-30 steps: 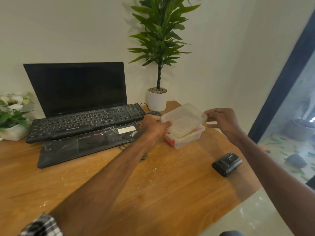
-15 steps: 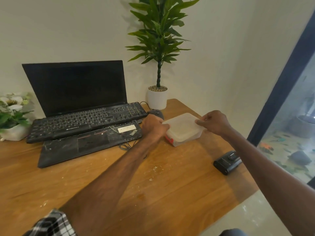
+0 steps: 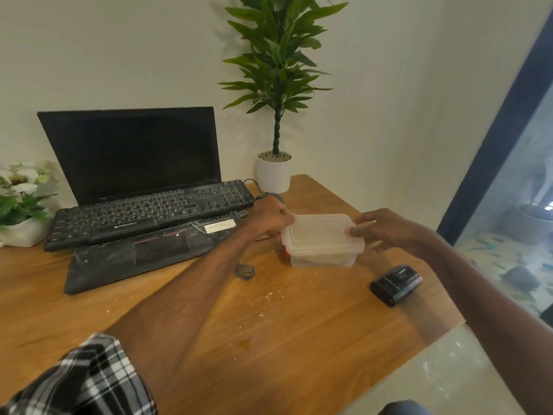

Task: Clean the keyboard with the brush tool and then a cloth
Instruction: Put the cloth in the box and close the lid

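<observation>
Both hands are gripping the clear plastic box [image 3: 323, 244] w/ lid on, sitting on the desk [image 3: 299, 339]: left hand [image 3: 270, 217] curled on its left edge, right hand [image 3: 386, 229] w/ thumb and fingers pinching the right rim. Keyboard [image 3: 149, 211] is lying well left of the box, propped on the laptop [image 3: 128, 178], untouched. Risk imo: lid popping suddenly, light box skidding or tipping, contents spilling toward the desk edge

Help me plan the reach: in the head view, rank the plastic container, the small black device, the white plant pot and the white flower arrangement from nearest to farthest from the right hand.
1. plastic container, touched by the right hand.
2. small black device, just nearer the person.
3. white plant pot, back by the wall.
4. white flower arrangement, far left.
</observation>
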